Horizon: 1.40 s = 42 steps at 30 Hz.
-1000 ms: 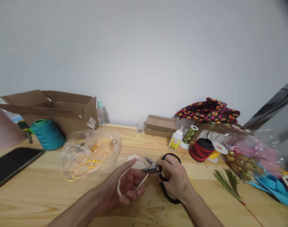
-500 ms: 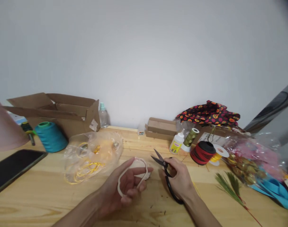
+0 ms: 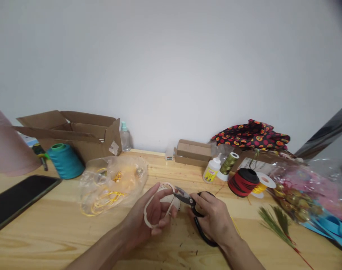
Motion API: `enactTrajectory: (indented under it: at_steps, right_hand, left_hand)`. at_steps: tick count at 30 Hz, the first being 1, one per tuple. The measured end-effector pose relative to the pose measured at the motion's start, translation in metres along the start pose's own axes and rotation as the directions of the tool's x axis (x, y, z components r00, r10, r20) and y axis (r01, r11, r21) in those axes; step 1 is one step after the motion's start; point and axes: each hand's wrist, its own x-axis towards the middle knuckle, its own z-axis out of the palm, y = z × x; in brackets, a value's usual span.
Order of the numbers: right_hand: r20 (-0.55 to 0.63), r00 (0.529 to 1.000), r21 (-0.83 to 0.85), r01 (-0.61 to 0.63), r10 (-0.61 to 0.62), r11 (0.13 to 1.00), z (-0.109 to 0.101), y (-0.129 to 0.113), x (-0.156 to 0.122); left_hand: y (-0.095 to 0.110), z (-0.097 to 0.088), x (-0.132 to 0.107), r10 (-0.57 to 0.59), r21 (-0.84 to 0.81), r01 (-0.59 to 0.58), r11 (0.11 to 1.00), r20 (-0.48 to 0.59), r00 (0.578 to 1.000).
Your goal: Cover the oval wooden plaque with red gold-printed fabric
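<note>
Head view: half-curled left fingers (image 3: 163,193) hold a cream ring (image 3: 146,216) beside black scissors (image 3: 192,203) clasped in right fingers (image 3: 206,202), whose slip could gash the ring.

Your worktop (image 3: 75,232) is pale wood, smooth and faintly satiny over its visible grain. The scissors (image 3: 191,201) you hold have dark metal blades and smooth black handles; the pale frame (image 3: 145,214) near their blades looks matt, its material hard to tell. To your left, the open box (image 3: 95,148) is plain matt cardboard, the teal cone (image 3: 65,163) is wound in fine thread, and the phone (image 3: 21,200) has a smooth, dark, glossy face. The clear bag (image 3: 131,168) is thin crinkled plastic – shiny along its folds. To your right, the glue bottle (image 3: 212,170) is smooth white plastic – the patterned cloth (image 3: 252,135) looks creased and matt
</note>
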Motion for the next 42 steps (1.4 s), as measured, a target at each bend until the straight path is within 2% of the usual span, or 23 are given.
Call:
enactTrajectory:
  at_steps: [15,25,42]
  right_hand:
    - [0.045,0.998,-0.064,0.036,-0.034,0.997,0.0068,0.0006,-0.0026]
    - [0.043,0.999,0.061,0.01,-0.013,0.998,0.008,-0.0031,-0.0035]
    - [0.063,0.998,0.18,-0.011,-0.001,0.984,-0.0006,-0.0059,0.0002]
  left_hand:
    - [-0.0043,-0.0022,0.0017,0.068,0.079,-0.065,0.995,-0.034,0.997]
    - [0.0008,-0.0013,-0.0007,0.01,0.053,-0.009,0.999,-0.019,1.0]
    - [0.0018,-0.0001,-0.0016,0.007,0.052,-0.007,0.999,0.009,1.0]
